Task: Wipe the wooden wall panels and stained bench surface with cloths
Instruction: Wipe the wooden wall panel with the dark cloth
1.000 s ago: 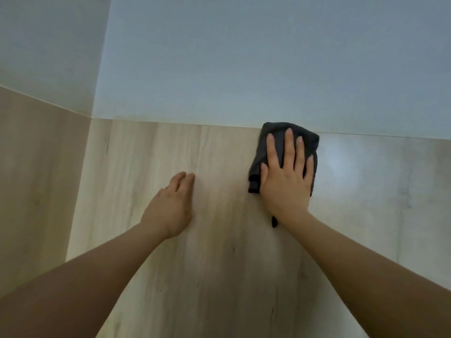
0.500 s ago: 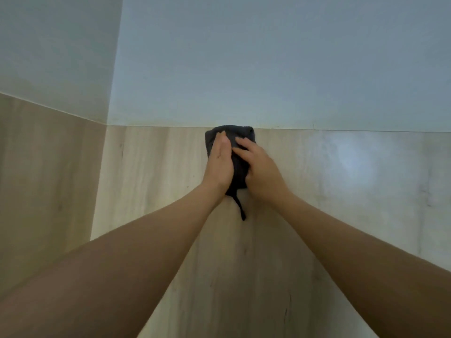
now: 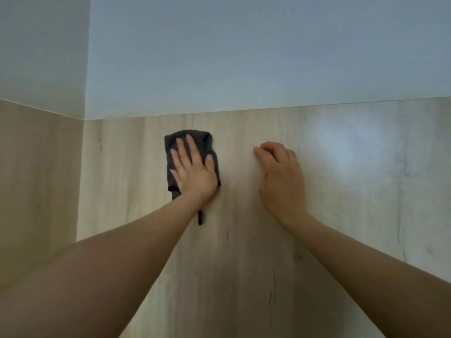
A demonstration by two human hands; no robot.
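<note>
Dark cloth [image 3: 189, 140] under flat left hand [image 3: 192, 170], on wooden panel [image 3: 244, 264].

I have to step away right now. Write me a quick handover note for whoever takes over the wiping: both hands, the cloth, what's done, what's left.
Left hand: flat, fingers straight, pressing the dark cloth against the wooden wall panel, just below the panel's top edge.
Right hand: empty, fingers loosely curled, resting on the panel to the right of the cloth.
Done: cannot tell which areas are already wiped; no marks show.
Left: carry on across the panel, then the side panel at the corner. The bench is out of view, so treat it as pending.
</note>
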